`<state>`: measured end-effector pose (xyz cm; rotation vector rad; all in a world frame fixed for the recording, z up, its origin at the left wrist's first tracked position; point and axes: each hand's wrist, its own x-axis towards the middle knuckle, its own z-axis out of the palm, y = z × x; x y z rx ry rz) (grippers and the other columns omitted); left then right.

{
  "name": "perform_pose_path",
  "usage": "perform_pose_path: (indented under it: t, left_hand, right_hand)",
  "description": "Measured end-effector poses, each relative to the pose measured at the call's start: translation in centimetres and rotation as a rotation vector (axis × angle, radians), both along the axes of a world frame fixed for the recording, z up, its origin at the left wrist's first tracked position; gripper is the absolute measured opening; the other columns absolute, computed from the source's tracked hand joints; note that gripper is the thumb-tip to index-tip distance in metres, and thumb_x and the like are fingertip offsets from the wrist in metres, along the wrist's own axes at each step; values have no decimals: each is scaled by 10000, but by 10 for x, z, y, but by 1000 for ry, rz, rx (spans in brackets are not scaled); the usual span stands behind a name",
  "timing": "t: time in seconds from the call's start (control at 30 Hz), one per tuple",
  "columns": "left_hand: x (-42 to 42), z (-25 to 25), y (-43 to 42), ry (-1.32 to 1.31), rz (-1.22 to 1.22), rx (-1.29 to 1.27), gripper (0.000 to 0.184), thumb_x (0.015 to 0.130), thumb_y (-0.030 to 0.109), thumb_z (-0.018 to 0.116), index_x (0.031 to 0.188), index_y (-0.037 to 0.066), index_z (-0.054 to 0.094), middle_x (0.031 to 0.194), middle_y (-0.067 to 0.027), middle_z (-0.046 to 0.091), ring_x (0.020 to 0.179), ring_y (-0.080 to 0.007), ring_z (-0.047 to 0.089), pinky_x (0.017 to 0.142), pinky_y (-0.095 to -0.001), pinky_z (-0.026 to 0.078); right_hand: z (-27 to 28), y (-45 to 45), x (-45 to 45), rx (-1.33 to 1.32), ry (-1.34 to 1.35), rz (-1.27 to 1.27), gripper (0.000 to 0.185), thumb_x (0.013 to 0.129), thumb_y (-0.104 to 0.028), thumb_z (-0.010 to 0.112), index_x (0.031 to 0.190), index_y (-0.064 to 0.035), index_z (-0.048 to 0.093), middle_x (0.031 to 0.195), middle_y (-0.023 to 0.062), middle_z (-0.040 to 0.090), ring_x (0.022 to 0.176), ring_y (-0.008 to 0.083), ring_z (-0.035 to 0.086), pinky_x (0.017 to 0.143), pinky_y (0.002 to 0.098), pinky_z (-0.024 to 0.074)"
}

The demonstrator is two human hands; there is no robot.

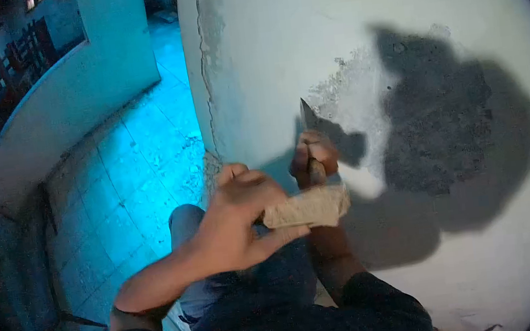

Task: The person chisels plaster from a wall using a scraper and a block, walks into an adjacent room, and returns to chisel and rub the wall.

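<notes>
My left hand (pixel 247 213) is closed round a pale, rough block (pixel 306 208), which it holds level near the middle of the view. Just beyond the block, my right hand (pixel 314 153) grips the handle of a pointed metal trowel (pixel 303 116). The blade points up and lies close to the wall (pixel 265 54); whether it touches cannot be made out. Beside the blade, a patch of the wall is rough and flaked. The block hides part of my right wrist and the lower end of the handle.
A long crack (pixel 205 67) runs down the wall near its left edge. Dusty floor tiles (pixel 142 173) in blue light lie to the left. Further left is a low wall with a framed opening (pixel 31 61). My shadow falls on the right.
</notes>
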<state>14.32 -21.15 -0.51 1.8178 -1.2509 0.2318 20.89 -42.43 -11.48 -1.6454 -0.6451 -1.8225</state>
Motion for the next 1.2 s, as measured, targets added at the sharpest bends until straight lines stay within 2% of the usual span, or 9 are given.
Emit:
perform_pose_path:
  t: [0.17,0.33,0.63,0.67,0.77,0.87,1.0,1.07,1.2]
  left_hand:
    - [-8,4,-1,7,-145,-91,308,721,281,786,857,68,611,744,-67,611,773,-217,614,796,-353,347]
    - [10,-13,-10,12,48,58,351,638,266,846,810,83,600,803,-52,650,786,-212,628,737,-331,365]
    - [5,-8,-5,-32,35,40,323,692,283,794,849,66,614,732,-56,606,743,-225,591,798,-365,343]
    - [-4,1,-5,-46,-27,-44,312,691,281,792,825,64,613,719,-71,604,737,-234,592,782,-370,345]
    - [-6,0,-5,-24,-133,-93,294,695,282,793,800,70,618,719,-62,602,751,-225,596,777,-367,343]
    - [4,-6,-3,21,126,138,347,629,275,855,808,80,630,794,-67,630,790,-216,612,798,-359,353]
    - [-4,2,-5,31,-137,-69,321,630,239,845,797,75,625,750,-60,606,749,-220,567,752,-355,362]
    - [9,-8,-8,102,151,117,333,620,244,850,794,71,625,763,-64,608,767,-217,562,753,-349,361]
    - [-11,6,-3,0,-115,-57,332,630,248,836,773,73,593,738,-65,576,714,-248,528,738,-364,358]
  right_hand:
    - [17,-3,-21,24,141,165,312,867,-166,621,606,-39,508,604,97,559,499,229,560,530,350,515]
    - [18,-6,-13,-136,126,121,287,894,-127,559,634,-54,465,532,72,466,428,183,473,435,309,423]
    - [17,8,-3,11,-81,2,290,877,-85,559,606,-56,459,525,70,457,430,207,477,435,329,417]
    - [25,-1,-13,-135,103,-33,184,864,-69,570,698,-63,492,504,60,444,426,208,480,441,325,415]
    - [24,4,-10,6,24,152,218,856,-78,596,668,-64,487,496,59,439,421,202,474,435,314,405]
    - [17,5,2,24,-156,34,264,849,-73,601,635,-64,447,491,48,411,400,179,420,400,301,368]
    - [24,8,-4,-3,-31,147,219,852,-74,614,684,-67,473,538,43,432,406,181,422,411,301,380]
    - [17,6,0,-13,-55,134,229,852,-66,611,672,-64,469,555,48,454,406,176,426,407,292,376]
    - [28,4,0,-39,-85,179,211,851,-55,604,689,-65,469,534,37,449,399,166,422,382,276,350]
